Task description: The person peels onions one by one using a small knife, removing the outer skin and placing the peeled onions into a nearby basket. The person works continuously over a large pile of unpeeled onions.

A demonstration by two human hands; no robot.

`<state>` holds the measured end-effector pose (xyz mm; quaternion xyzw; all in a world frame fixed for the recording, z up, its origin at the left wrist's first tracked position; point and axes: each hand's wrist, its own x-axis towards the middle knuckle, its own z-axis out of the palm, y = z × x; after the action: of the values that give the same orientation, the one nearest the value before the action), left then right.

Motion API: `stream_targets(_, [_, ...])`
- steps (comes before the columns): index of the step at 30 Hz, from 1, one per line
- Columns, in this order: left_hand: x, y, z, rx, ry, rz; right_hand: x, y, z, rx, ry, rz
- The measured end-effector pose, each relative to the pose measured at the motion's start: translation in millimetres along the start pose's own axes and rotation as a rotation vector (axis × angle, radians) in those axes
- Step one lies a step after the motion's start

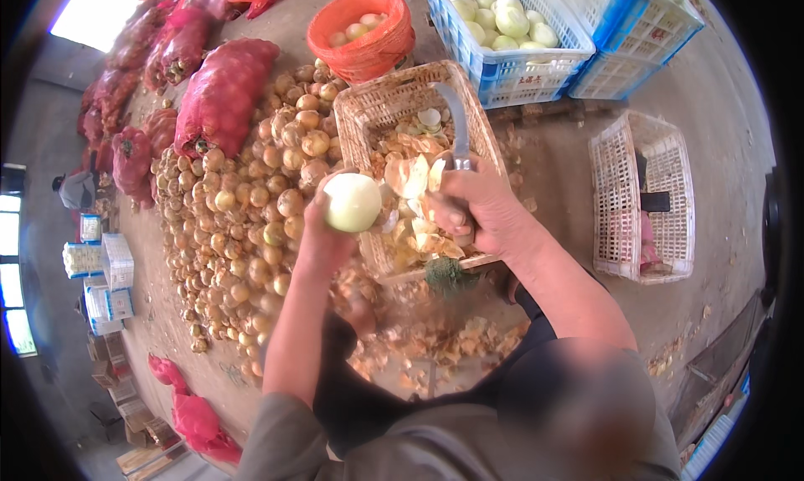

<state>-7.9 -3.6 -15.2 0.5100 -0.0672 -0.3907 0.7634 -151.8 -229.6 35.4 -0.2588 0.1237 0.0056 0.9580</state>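
A peeled, pale onion (353, 202) rests in my left hand (326, 230), its smooth face turned up. My right hand (483, 205) grips a knife with a curved blade (461, 120), the blade pointing away from me. Loose onion skin (407, 176) hangs beside the fingers of that hand. Below both hands stands a dirty plastic crate (418, 79) holding brown skins and a few pale scraps (429, 117). To the left spreads a large heap of unpeeled onions (257, 195).
A red mesh-lined tub (361, 35) and a blue-and-white crate (524, 79) hold peeled onions. Full red mesh sacks (226, 98) lie beyond the heap. At the right stands a white crate (666, 236). Skins (433, 346) litter the floor by my legs. A person (78, 188) is far left.
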Motion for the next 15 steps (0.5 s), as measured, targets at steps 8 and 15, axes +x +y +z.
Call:
stream_targets(8, [0,1,-3,-0.122,0.039,-0.028,15,7,-16,-0.894,0.425,-0.203])
stream_targets(15, [2,2,-4,-0.095,-0.025,0.023,23,16,-36,-1.542,0.494,-0.332])
